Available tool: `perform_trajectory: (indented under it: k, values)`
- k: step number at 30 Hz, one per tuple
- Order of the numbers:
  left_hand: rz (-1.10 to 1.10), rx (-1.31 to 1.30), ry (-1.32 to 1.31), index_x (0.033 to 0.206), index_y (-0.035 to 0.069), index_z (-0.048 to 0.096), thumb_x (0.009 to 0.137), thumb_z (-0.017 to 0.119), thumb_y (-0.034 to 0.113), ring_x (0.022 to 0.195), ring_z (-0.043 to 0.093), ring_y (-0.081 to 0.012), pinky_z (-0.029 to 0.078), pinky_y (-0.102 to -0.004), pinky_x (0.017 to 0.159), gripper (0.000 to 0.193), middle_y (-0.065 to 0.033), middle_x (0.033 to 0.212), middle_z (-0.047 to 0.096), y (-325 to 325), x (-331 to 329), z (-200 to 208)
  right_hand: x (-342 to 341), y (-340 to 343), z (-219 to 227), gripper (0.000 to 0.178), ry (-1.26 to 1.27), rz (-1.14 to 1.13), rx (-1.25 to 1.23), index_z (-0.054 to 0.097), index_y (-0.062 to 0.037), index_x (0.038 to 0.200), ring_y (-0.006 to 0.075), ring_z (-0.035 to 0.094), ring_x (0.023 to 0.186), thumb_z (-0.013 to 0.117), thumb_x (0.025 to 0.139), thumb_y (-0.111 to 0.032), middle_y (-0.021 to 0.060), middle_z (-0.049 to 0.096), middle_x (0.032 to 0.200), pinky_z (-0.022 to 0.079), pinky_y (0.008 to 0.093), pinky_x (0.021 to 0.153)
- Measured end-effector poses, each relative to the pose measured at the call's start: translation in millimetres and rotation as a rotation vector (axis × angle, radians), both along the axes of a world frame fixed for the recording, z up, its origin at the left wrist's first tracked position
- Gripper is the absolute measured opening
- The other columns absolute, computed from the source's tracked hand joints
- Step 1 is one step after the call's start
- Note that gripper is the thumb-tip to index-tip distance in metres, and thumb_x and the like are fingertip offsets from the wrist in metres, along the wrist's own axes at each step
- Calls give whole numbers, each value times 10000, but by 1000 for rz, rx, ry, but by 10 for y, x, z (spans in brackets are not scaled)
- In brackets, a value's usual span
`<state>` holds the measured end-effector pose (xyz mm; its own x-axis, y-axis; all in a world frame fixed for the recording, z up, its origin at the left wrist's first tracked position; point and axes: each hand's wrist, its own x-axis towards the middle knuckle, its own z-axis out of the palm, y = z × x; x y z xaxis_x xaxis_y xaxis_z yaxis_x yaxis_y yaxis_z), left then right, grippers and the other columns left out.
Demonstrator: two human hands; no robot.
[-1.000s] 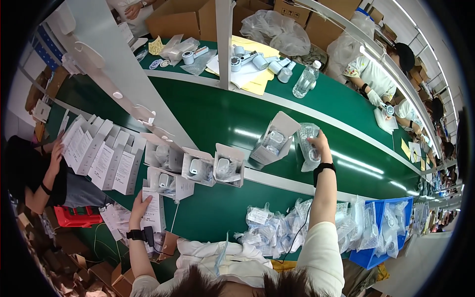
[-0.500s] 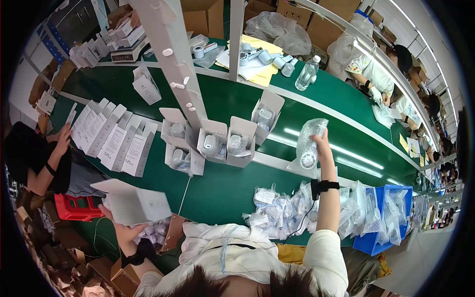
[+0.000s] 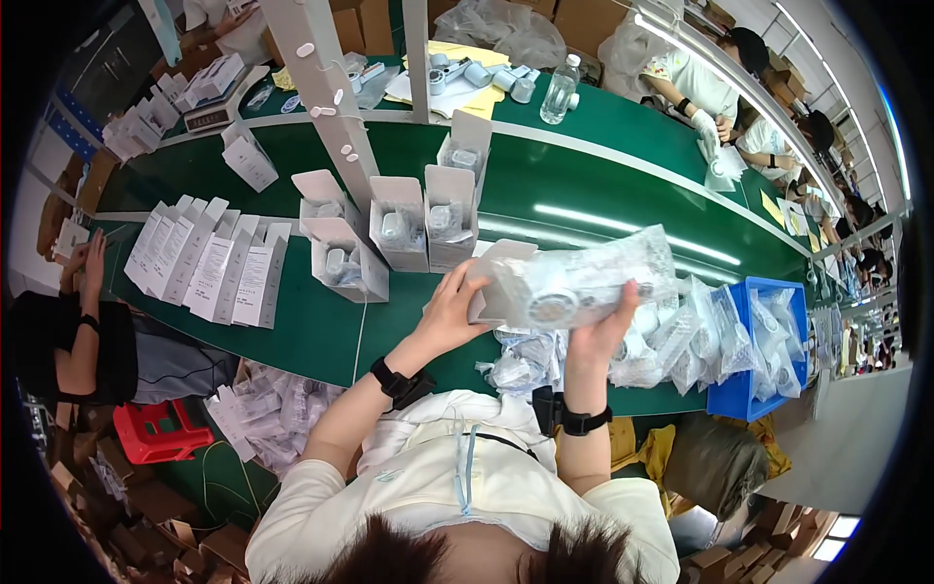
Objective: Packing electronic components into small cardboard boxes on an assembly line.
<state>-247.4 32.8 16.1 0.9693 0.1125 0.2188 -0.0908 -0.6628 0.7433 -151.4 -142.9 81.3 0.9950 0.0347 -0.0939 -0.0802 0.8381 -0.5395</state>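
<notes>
My left hand [image 3: 449, 310] grips a white carton [image 3: 494, 284] above the near part of the green table. In my right hand [image 3: 605, 329] is a bubble-wrapped package [image 3: 601, 277], held level, with a round white part showing through the clear plastic. Its left end is right at the carton and overlaps it; whether it is inside the opening I cannot tell. Beyond my left hand stand several open white boxes [image 3: 398, 223] with wrapped items in them. Under and beside my right hand lies a pile of plastic-wrapped parts [image 3: 525, 362].
A blue bin [image 3: 744, 401] with bagged parts stands at the right. Rows of closed white cartons [image 3: 206, 261] are at the left, beside another person's hand [image 3: 92, 268]. A grey post [image 3: 336, 107] rises behind the open boxes. A water bottle [image 3: 560, 90] stands farther back.
My left hand has brought the carton from the lower left to the middle. My right hand has come down and left with the bubble-wrapped package, which now meets the carton.
</notes>
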Motion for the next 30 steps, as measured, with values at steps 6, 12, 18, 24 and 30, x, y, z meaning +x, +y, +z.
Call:
perform_trajectory:
  k: [6,12,18,24,30]
  values:
    - [104,-119,-196,1142,84,229,561,795,136,1171,373,-376,373,-421,925,813,-206,1324,286,-47,-133,-286,-155,461,-309,526,-626,-81,-751,451,-109,1198,285,434,1115,651,711,-112,76,436,1193,371,385,936]
    - [127,-151,-119,1120,90,149,526,828,135,1124,419,-337,368,-403,911,903,-177,1276,347,152,-410,-503,-107,232,-58,460,-1477,204,-1364,574,-114,1070,329,403,1118,719,638,-179,109,448,1192,343,440,934]
    - [197,-70,-228,1127,62,336,543,814,168,1056,488,-325,417,-371,842,762,-167,1283,349,353,-631,18,-34,-166,-960,464,-997,370,-1764,583,-107,1062,308,408,1117,725,638,-226,103,499,1137,302,499,945]
    - [239,-27,-156,822,21,598,593,762,129,934,555,-277,445,-324,766,302,-149,1166,468,379,-632,154,-49,-254,-1295,340,-1066,525,-2050,586,-74,1010,266,508,1001,677,684,-91,99,572,980,407,420,839]
    - [455,-177,-137,653,-21,580,589,735,70,624,502,-179,406,-280,573,191,-76,804,556,378,-425,292,-223,-107,-487,322,-924,215,-1428,588,-59,959,252,573,804,645,655,29,80,582,881,464,309,654]
